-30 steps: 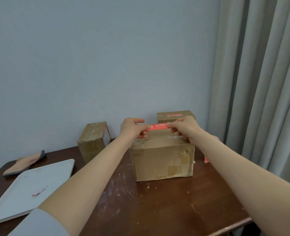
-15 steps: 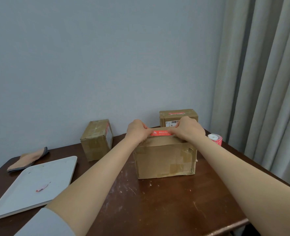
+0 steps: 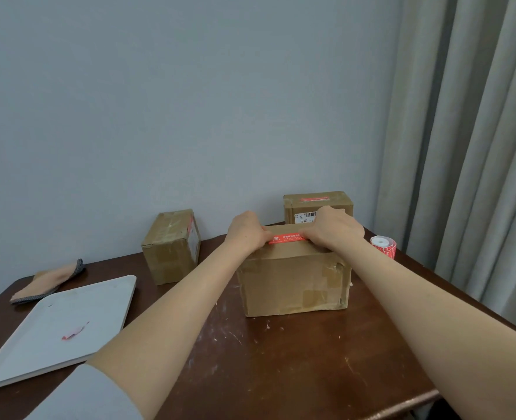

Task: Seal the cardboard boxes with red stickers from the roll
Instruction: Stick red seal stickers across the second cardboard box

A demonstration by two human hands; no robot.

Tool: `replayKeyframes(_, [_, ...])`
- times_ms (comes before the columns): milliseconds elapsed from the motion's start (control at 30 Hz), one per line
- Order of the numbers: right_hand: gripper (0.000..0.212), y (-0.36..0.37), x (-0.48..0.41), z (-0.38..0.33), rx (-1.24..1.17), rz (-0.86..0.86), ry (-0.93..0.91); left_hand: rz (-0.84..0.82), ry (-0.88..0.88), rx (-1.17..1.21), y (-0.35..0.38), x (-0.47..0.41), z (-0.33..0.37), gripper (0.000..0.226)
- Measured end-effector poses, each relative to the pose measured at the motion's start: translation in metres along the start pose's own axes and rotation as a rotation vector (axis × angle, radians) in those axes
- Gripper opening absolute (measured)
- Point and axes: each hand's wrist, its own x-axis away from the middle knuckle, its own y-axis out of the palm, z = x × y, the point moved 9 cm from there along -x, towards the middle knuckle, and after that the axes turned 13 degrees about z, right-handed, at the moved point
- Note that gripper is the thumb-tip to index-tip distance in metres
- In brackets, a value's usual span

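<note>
A large cardboard box [image 3: 294, 283] stands in the middle of the dark wooden table. Across its top lies a red sticker [image 3: 287, 238] with white print. My left hand [image 3: 246, 230] pinches the sticker's left end and my right hand [image 3: 334, 230] holds its right end, both pressing it flat on the box top. Behind at the right stands a smaller box [image 3: 317, 207] with a red sticker on its top. Another box [image 3: 172, 245] stands at the back left with red on its side. The red sticker roll [image 3: 384, 246] sits upright to the right of the large box.
A white tray [image 3: 59, 328] with a small red scrap [image 3: 74, 332] lies at the front left. A folded cloth [image 3: 49, 280] lies behind it. Grey curtains [image 3: 469, 147] hang at the right, close to the table's right edge. A wall stands behind the table.
Both hands have lowered the red sticker from just above the box down onto its top. The view has shifted, and the sticker roll now shows at the right.
</note>
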Motion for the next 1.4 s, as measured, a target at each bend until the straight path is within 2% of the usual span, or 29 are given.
replayKeyframes(400, [0.027,0.001,-0.002,0.000,0.052,-0.006,-0.012,-0.037,0.028,-0.098,0.000,0.002,0.006,0.018])
replayKeyframes(500, [0.019,0.005,-0.003,0.000,0.047,-0.030,-0.011,-0.047,0.055,-0.107,-0.002,0.005,0.008,0.013])
replayKeyframes(567, [0.011,0.003,-0.004,0.001,0.024,-0.019,-0.018,-0.006,0.114,-0.089,-0.006,0.009,0.011,0.003])
replayKeyframes(600, [0.013,0.000,-0.003,0.002,0.013,-0.006,-0.027,0.043,0.161,-0.086,-0.011,0.012,0.013,0.006])
replayKeyframes(700, [0.032,-0.014,0.008,-0.002,-0.036,0.097,-0.116,0.232,0.415,-0.099,-0.028,0.035,0.026,0.034])
replayKeyframes(733, [0.035,-0.018,0.014,-0.007,-0.041,0.134,-0.185,0.240,0.506,-0.118,-0.028,0.045,0.033,0.038])
replayKeyframes(800, [0.039,-0.014,0.026,-0.021,-0.029,0.106,-0.343,0.149,0.604,-0.218,-0.016,0.059,0.039,0.048])
replayKeyframes(900, [0.044,0.007,0.042,-0.031,0.054,-0.056,-0.463,0.015,0.582,-0.355,0.007,0.066,0.029,0.063])
replayKeyframes(967, [0.045,0.014,0.048,-0.032,0.118,-0.069,-0.474,-0.008,0.566,-0.403,0.014,0.068,0.023,0.070])
replayKeyframes(1200, [0.049,0.014,0.043,-0.020,0.128,-0.032,-0.379,0.071,0.540,-0.431,0.007,0.064,0.018,0.078])
replayKeyframes(1400, [0.045,0.010,0.040,-0.018,0.056,-0.021,-0.375,0.138,0.483,-0.379,0.005,0.066,0.015,0.081])
